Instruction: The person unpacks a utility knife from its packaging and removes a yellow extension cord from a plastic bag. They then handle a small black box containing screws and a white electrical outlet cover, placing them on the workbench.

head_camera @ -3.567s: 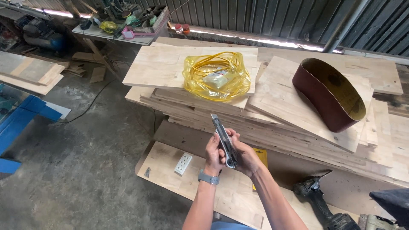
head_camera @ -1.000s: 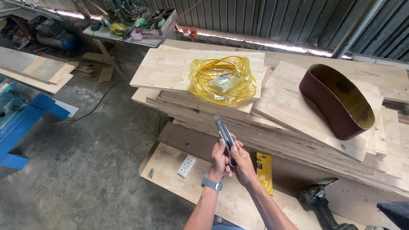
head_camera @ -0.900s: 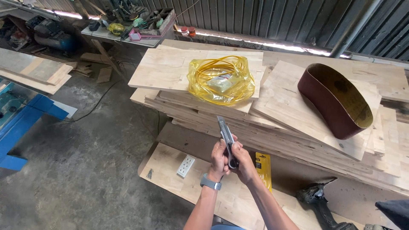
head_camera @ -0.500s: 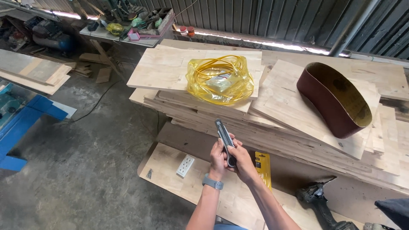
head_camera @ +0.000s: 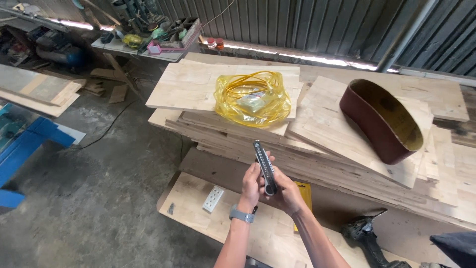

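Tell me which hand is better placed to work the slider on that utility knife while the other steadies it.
Probably the right hand: it wraps the lower handle of the utility knife, seemingly close to the slider. The left hand, watch on its wrist, only cups the knife's side, so it suits steadying.

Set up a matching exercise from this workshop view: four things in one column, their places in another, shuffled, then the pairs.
Things:
1. utility knife
2. yellow bag
3. sanding belt
4. white socket plate

Places:
A. on the low board near the floor
B. on the top left board of the wood stack
C. held in both hands, left hand and right hand
D. standing on edge on the right boards of the stack

Pairs: 1-C, 2-B, 3-D, 4-A
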